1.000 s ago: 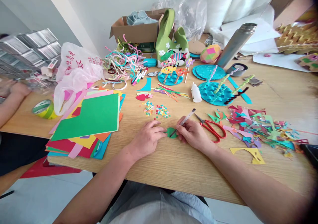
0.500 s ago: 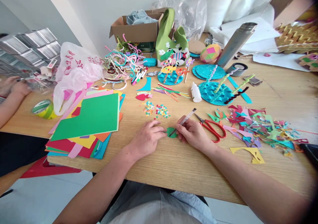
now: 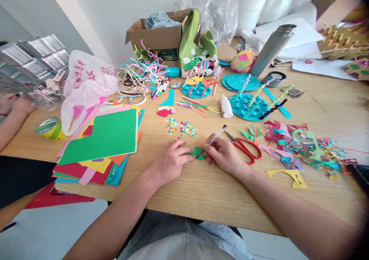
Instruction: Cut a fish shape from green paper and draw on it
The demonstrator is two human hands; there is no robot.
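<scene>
A small green paper oval (image 3: 197, 153) lies flat on the wooden table between my hands. My right hand (image 3: 221, 151) grips a slim pale pen (image 3: 215, 134), its dark tip down at the oval. Fingers extended, my left hand (image 3: 174, 159) rests on the table, its fingertips at the oval's left edge. Just right of my right hand lie red-handled scissors (image 3: 248, 146), blades slightly apart. Beyond my hands sit two small heaps of colourful paper dots (image 3: 188, 128). Whether the pen tip touches the paper, I cannot tell.
Coloured sheets (image 3: 115, 133) are stacked at left, paper scraps (image 3: 314, 150) spread at right. Farther back are a white glue bottle (image 3: 226, 107), blue discs with twisted stems (image 3: 249, 108), pipe cleaners (image 3: 142, 70) and a metal flask (image 3: 271, 52). Another person's hands (image 3: 17, 103) are at far left.
The view has shifted very slightly. My hands, the pen and the green oval stay in nearly the same places.
</scene>
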